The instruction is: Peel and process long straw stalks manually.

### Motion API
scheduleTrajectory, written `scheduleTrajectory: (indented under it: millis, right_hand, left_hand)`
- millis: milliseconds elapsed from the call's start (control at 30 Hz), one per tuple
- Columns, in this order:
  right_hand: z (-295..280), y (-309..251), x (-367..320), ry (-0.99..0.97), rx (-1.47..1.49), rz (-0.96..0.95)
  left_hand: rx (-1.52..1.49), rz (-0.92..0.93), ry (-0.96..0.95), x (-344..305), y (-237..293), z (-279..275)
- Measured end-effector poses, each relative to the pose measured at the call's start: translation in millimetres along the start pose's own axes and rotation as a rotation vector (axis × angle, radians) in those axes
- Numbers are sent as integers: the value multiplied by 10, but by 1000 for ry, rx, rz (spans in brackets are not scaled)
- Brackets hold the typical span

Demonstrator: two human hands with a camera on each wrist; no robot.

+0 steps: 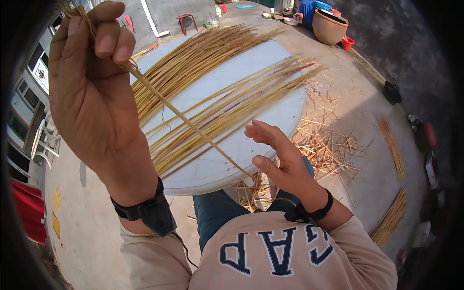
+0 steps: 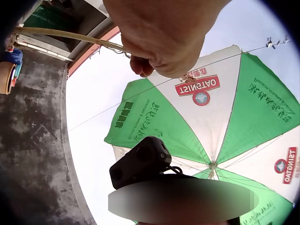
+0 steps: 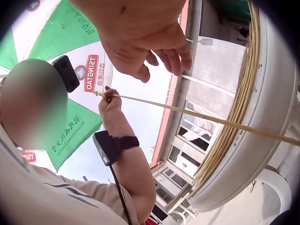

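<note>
Raised close to the camera on the near left, the left hand point(image 1: 92, 92) pinches the top end of a single long stalk point(image 1: 193, 128) between curled fingers and thumb, with a frayed tuft sticking out above the fingertips. From there the stalk slants down and to the right, across the near part of a round white table point(image 1: 217, 169), and its lower end reaches the table's near edge just beside the thumb of the right hand point(image 1: 280, 159). That hand is held open at the near right of the table, fingers spread and loosely bent and holding nothing; whether the thumb touches the stalk cannot be told. On the table lie two loose bundles of stalks, one on the far left point(image 1: 193, 63) and one across the middle point(image 1: 241, 101), both fanning towards the far right. Broken straw point(image 1: 328, 145) litters the ground to the right of the table, and two small sheaves point(image 1: 391, 145) lie further right. A clay pot point(image 1: 328, 26) stands at the far right and a red stool point(image 1: 186, 21) at the far side. Overhead, the wrist views show a green and white umbrella point(image 2: 225, 108).
</note>
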State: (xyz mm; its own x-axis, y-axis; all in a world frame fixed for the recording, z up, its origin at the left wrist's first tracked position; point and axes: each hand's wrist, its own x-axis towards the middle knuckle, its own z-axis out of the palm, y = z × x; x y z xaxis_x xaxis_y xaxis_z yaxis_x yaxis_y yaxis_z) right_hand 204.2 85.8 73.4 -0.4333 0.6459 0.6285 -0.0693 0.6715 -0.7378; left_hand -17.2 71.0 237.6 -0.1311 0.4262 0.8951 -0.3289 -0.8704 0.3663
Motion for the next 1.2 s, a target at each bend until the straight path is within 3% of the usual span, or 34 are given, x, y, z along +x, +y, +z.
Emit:
scheduleTrajectory:
  millis: [33,100,133,200,233,300,367,433,467,500,567,600,800,933,1200]
  right_hand:
    - [-69,11,-41,-4,1,6]
    - [-167,44,-105,246,120,122]
    - [-183,29,-105,249,127,124]
    - [-225,-13,-84,251,-95,-49]
    - [-247,-17,-113,257,-92,-49]
    - [-287,-32,-208,-149,-81,-90]
    - [-166,-72,-175,-238,-118,-14]
    - [-55,-2,-121,93,-469,-288]
    - [-44,38,-93,105,-566,-246]
    - [-12,68,-123,97,-567,-242]
    - [62,167,-215,-56,-253,291]
    - [81,244,-253,-94,-180,428]
    - [32,363,-373,-143,-121,322]
    - [-24,351,-420,-204,-129,392]
    - [-24,397,-468,-228,-76,478]
  left_hand:
    - [-7,22,29,24,117,-34]
    - [-75,13,115,-21,175,-147]
    - [-33,-16,166,-117,113,-169]
    - [-7,-65,276,-457,-186,-107]
    - [53,-129,373,-640,-342,25]
    - [8,-309,508,-1017,-614,128]
    - [-83,-494,631,-1359,-809,192]
    - [-150,-546,637,-1638,-911,232]
    - [-180,-618,624,-1745,-930,271]
    - [-210,-690,607,-1830,-938,302]
    - [-212,-731,592,-1974,-955,329]
    - [-209,-770,569,-2011,-962,326]
    - [173,-859,379,-2088,-824,56]
    - [296,-896,418,-2148,-719,-40]
    - [283,-1029,355,-2270,-613,-120]
